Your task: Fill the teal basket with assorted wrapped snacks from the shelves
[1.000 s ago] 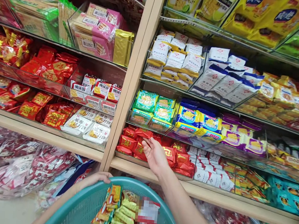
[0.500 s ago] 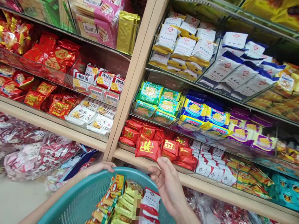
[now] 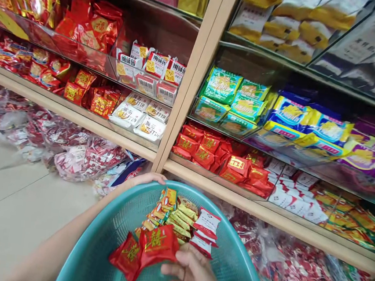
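Note:
My left hand grips the far rim of a teal plastic basket, its fingertips curled over the edge. Inside the basket, my right hand pinches the right corner of a shiny red snack packet with gold characters. A matching red snack packet touches it on the left. Beyond them in the basket lie a row of orange-and-green packets, a row of yellow packets, and several red-and-white packets.
Shelf bins beyond the basket hold red packets, green packets and white cracker packets. A wooden post divides the shelves. Bags of wrapped sweets lie under the lowest shelf on the tiled floor.
My right hand has brought the red packet from the shelf's front edge down into the basket. The view has tilted down and left. My left hand still grips the rim.

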`<state>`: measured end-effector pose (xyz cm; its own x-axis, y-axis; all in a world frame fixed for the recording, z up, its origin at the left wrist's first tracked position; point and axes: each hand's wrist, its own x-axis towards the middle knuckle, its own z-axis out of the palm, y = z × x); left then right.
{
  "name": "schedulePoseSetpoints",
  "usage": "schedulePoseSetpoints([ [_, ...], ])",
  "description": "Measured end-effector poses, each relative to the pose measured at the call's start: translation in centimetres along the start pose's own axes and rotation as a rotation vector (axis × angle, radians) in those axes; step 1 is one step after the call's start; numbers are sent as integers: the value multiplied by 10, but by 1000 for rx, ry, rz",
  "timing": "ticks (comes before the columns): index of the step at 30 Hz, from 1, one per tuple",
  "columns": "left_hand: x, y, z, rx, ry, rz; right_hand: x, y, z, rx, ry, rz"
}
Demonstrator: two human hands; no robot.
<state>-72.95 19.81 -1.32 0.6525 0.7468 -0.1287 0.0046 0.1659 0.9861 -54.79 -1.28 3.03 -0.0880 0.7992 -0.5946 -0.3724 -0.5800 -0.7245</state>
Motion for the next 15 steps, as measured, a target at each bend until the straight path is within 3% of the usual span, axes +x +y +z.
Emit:
schedulePoseSetpoints([
  [7,2,-6,-3,-18,-10,-21,15,21,3,-118,-16,69],
  [15,5,-9,-4,-50,-13,-41,27,43,26,-101,-11,90],
])
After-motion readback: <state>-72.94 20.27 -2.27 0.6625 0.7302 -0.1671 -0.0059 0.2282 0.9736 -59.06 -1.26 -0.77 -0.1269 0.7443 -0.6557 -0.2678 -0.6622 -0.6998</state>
